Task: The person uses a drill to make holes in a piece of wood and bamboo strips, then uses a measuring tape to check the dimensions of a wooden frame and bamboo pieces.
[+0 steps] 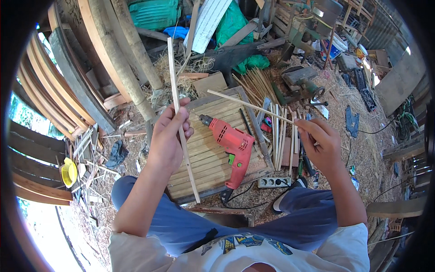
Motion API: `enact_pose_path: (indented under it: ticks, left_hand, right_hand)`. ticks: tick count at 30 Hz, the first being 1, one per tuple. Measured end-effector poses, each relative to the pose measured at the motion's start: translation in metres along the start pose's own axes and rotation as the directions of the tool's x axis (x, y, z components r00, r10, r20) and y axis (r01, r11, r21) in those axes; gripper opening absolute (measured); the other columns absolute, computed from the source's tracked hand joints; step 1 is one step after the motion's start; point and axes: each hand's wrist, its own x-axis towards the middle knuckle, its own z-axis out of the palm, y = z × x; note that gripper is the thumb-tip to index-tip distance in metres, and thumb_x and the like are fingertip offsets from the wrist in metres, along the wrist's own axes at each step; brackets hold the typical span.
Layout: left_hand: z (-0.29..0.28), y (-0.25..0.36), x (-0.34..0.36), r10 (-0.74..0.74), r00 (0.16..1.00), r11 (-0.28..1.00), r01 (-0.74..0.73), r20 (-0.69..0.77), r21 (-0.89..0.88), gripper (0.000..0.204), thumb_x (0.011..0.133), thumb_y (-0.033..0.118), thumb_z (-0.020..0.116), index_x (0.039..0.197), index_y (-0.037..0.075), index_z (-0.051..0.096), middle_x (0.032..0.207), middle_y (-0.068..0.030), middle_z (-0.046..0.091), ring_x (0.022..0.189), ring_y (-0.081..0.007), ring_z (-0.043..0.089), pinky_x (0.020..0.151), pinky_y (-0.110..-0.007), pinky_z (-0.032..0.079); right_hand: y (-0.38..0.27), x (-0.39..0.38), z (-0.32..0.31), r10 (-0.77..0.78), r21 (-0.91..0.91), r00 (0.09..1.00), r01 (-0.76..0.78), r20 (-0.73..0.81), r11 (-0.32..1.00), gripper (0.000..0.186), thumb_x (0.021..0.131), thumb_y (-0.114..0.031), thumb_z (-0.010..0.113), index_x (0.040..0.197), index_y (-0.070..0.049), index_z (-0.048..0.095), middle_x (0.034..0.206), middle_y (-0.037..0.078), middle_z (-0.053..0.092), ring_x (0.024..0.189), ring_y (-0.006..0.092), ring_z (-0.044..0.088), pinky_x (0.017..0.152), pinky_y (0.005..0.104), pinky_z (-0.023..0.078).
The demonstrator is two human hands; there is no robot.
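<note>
Upright in my left hand point(170, 131) is a long, narrow wooden strip point(174, 77), gripped near its middle between thumb and fingers. My right hand point(319, 140) pinches the right end of a thinner wooden stick point(249, 105), which slants up and left over the work surface. Between the two hands a red power drill point(231, 147) with a green trigger lies on its side on a low slatted wooden table point(199, 156). Its chuck points up and left, toward my left hand. The two pieces of wood are apart.
Several loose wooden strips point(282, 136) and a bundle of thin sticks point(256, 88) lie right of the table. A white power strip point(274, 182) sits at its near right corner. Beyond stands a metal vise point(301, 86). A yellow bowl point(69, 172) is at left; shavings cover the ground.
</note>
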Motion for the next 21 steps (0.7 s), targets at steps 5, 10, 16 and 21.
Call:
enact_pose_path:
  ticks: [5,10,16,21]
  left_hand:
    - [-0.006,0.007,0.005,-0.07,0.998,0.984,0.068,-0.004,-0.165,0.047,0.108,0.022,0.059,0.146,-0.004,0.053,0.101,-0.0001,0.054,0.084,-0.0099,0.049,0.075,-0.026,0.044]
    - [-0.008,0.01,0.008,-0.043,0.998,0.996,0.039,-0.042,-0.085,0.039,0.11,0.015,0.052,0.148,0.005,0.051,0.101,-0.0001,0.056,0.083,-0.0096,0.052,0.073,-0.026,0.047]
    - [-0.008,0.013,0.007,-0.043,0.997,0.964,0.025,-0.062,-0.264,0.047,0.111,0.008,0.049,0.156,0.018,0.041,0.107,-0.0063,0.056,0.075,-0.0094,0.05,0.06,-0.022,0.046]
    - [-0.018,0.008,0.008,-0.098,0.994,0.873,0.113,0.057,-0.474,0.028,0.113,0.017,0.044,0.14,0.016,0.051,0.092,-0.0006,0.054,0.061,-0.0087,0.046,0.047,-0.022,0.039]
  right_hand:
    - [0.0,0.0,0.003,0.002,0.002,1.0,-0.002,0.021,1.0,0.027,0.088,0.001,0.076,0.113,-0.008,0.077,0.081,0.009,0.068,0.059,0.0227,0.062,0.053,0.0368,0.045]
    - [0.0,0.0,0.004,0.019,-0.015,1.0,-0.019,0.009,1.0,0.024,0.088,0.002,0.077,0.11,-0.007,0.078,0.081,0.008,0.069,0.059,0.0212,0.062,0.054,0.0352,0.046]
    - [0.001,-0.001,0.003,0.013,-0.01,1.0,-0.013,-0.009,1.0,0.023,0.088,0.001,0.078,0.109,-0.006,0.078,0.081,0.009,0.069,0.059,0.0205,0.061,0.054,0.0342,0.045]
    - [-0.001,-0.001,0.001,0.01,-0.004,1.0,-0.01,0.006,1.0,0.023,0.088,0.002,0.077,0.109,-0.006,0.078,0.08,0.008,0.068,0.059,0.0209,0.062,0.054,0.0345,0.046]
